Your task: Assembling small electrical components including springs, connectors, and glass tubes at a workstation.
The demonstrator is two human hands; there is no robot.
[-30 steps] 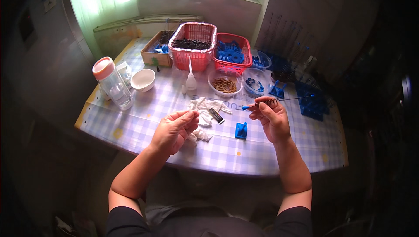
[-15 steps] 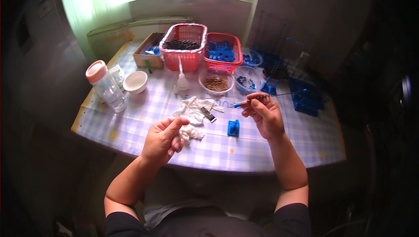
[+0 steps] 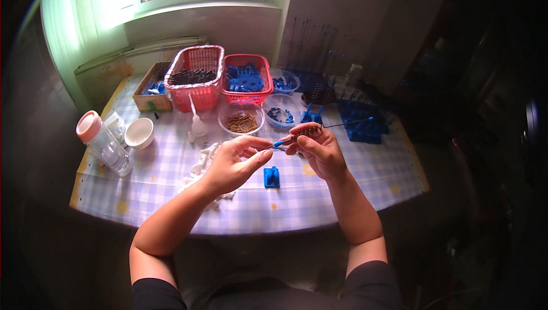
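Note:
My right hand [image 3: 319,149] grips a thin metal rod [image 3: 334,125] with a dark coil spring around it and a blue tip at each end, held level above the checked tablecloth [image 3: 319,207]. My left hand [image 3: 231,164] reaches in from the left, its fingertips pinching the rod's near blue tip. A small blue plastic block [image 3: 272,177] stands on the cloth just below both hands. Crumpled white tissue [image 3: 201,167] lies under my left wrist.
Behind the hands stand a clear bowl of brass-coloured parts [image 3: 241,120], a clear bowl of blue parts [image 3: 279,115], two red baskets [image 3: 197,76], a cardboard box [image 3: 149,87], a small white squeeze bottle [image 3: 197,124], a white cup [image 3: 138,133], a pink-capped jar [image 3: 103,142] and blue racks [image 3: 359,122] with upright rods.
My left hand rose from the tissue and moved right to meet the rod's tip. The right hand kept the rod, now more centred, and the view tilted upward.

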